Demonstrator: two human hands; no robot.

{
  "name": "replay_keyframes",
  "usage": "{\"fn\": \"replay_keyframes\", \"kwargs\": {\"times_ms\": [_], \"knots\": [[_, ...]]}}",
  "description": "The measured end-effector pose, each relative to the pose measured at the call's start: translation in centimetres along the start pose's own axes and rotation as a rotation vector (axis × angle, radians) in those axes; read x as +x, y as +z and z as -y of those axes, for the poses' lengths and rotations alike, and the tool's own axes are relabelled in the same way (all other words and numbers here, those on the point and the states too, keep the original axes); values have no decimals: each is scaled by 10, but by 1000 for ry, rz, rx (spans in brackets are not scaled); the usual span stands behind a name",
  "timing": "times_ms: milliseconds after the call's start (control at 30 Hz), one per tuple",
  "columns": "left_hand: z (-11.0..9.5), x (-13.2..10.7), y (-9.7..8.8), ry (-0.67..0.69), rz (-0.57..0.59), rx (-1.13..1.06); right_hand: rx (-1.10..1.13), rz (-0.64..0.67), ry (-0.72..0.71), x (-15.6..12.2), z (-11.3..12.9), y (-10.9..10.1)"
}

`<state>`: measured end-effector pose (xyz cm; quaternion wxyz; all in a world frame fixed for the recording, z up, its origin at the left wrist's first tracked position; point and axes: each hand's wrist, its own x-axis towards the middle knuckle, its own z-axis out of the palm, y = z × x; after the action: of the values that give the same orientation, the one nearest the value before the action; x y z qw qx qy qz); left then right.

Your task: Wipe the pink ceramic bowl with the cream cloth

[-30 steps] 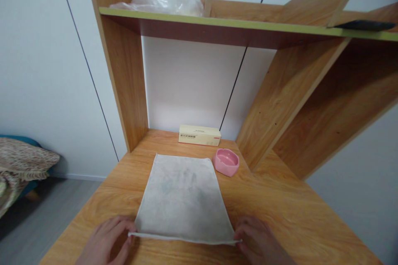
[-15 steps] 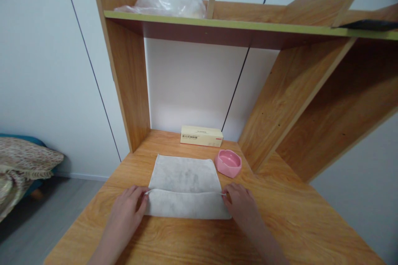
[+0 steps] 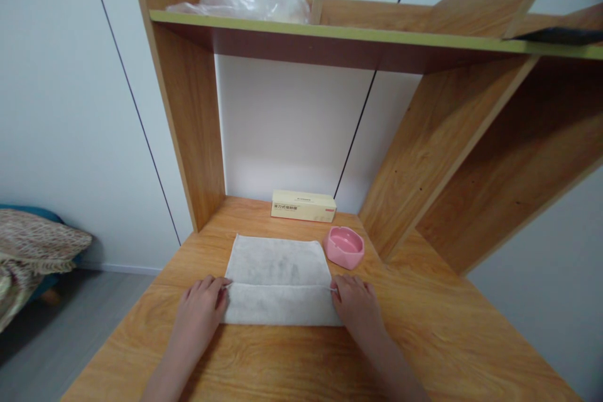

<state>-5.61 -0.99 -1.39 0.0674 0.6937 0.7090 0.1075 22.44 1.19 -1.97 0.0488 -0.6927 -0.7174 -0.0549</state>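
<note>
A whitish cloth (image 3: 277, 260) with grey smudges lies on the wooden desk, its near part folded over toward the far side. My left hand (image 3: 206, 301) pinches the left corner of the folded edge. On the opposite side, my right hand (image 3: 354, 301) grips the right corner of that same edge. Between them the edge runs nearly straight across the cloth, and the flap lies low over the layer beneath. Just beyond my right hand sits a pink faceted ashtray (image 3: 345, 247). The fingertips of both hands are partly hidden.
A cream box (image 3: 304, 206) with printed lettering stands at the back of the desk (image 3: 282, 364). Wooden panels rise on both sides under a shelf (image 3: 306, 44) that carries a clear plastic bag (image 3: 259, 0). A patterned throw (image 3: 38, 242) covers blue furniture at far left.
Both hands have moved slightly away from me, carrying the folded edge a little farther over the cloth and lower. The camera view has shifted slightly.
</note>
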Motion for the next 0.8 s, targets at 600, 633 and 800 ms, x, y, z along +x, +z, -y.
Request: {"fn": "replay_keyframes", "kwargs": {"times_ms": [600, 633, 800], "knots": [[7, 4, 10, 20, -115, -43, 31, -18, 35, -4, 1, -5], [8, 3, 11, 15, -128, -53, 51, -32, 31, -6, 1, -6], [16, -8, 13, 80, -176, -207, 225, -40, -54, -21, -3, -14]]}}
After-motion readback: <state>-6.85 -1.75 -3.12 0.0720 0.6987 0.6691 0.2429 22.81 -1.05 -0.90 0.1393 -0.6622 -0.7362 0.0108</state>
